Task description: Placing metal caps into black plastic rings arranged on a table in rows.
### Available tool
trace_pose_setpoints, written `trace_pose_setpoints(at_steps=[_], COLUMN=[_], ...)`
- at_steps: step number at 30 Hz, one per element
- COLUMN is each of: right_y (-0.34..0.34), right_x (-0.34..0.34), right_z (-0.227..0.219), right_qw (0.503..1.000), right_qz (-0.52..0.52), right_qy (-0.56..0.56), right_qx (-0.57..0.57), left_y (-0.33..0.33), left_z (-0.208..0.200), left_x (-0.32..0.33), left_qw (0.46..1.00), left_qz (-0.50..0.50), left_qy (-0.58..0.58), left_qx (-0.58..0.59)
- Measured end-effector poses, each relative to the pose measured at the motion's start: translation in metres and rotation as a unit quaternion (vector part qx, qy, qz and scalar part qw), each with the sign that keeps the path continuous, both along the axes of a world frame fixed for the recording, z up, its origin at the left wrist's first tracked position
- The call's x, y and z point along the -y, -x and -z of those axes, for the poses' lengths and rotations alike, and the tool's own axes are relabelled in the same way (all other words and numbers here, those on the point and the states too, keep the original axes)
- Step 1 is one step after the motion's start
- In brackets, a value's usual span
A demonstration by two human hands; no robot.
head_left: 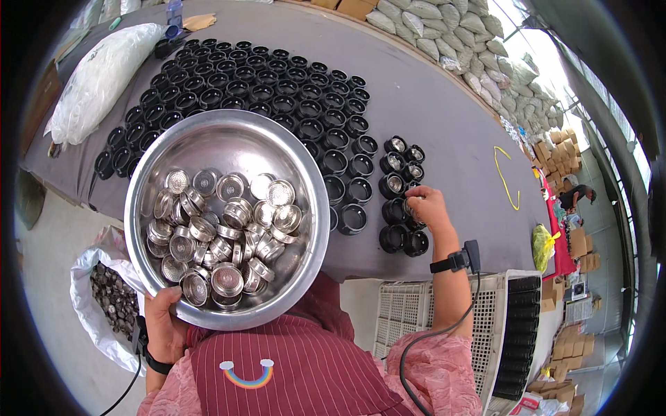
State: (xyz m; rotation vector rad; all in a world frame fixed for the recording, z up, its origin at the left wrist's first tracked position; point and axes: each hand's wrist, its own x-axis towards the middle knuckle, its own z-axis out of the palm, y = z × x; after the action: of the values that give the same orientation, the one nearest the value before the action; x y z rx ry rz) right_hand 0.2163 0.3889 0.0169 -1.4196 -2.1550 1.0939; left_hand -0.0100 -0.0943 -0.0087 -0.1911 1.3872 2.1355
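Note:
My left hand [165, 322] is closed on the near-left rim of a shiny steel bowl [229, 132], held up in front of me over the table's near edge. Inside it lies a loose heap of round metal mesh-faced caps [227, 279]. My right hand [429, 208] reaches down to the small group of round black cups [393, 238] on the right, fingers pinched at one of them. Whatever is between those fingertips is hidden. Several cups farther up in this group have a metal cap [395, 184] in them; the two nearest me show dark insides.
Many black cups [284, 87] stand in rows on the grey table [444, 104] behind the bowl. A clear plastic bag [104, 80] lies far left. On the floor sit a white sack [83, 277] of metal parts and, right, white crates [406, 305]. A yellow cord [510, 180] lies right.

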Motion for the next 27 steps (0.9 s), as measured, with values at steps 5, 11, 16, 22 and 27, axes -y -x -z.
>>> trace_pose_setpoints(at_steps=[5,11,16,22,27], right_y=[0.001,-0.015,-0.022,-0.052,-0.074], right_x=[0.001,0.014,0.049,0.031,0.033], right_z=[-0.002,-0.004,-0.007,0.009,0.023], right_qw=[1.000,0.996,0.994,0.996,0.981], right_qz=[0.019,0.005,-0.026,0.042,0.110], right_qy=[0.025,0.082,0.110,0.003,-0.005], right_qx=[0.002,-0.044,-0.011,-0.075,-0.162], left_y=[0.002,-0.006,0.008,0.009,0.007], left_z=[0.004,-0.016,0.006,0.006,0.011], left_x=[0.004,-0.016,0.010,0.012,0.017], left_qw=[1.000,0.998,0.999,0.997,0.997], left_qz=[0.012,-0.064,0.037,0.043,0.033], left_qy=[-0.004,0.014,-0.022,-0.034,-0.041], left_qx=[0.000,0.023,0.030,0.048,0.053])
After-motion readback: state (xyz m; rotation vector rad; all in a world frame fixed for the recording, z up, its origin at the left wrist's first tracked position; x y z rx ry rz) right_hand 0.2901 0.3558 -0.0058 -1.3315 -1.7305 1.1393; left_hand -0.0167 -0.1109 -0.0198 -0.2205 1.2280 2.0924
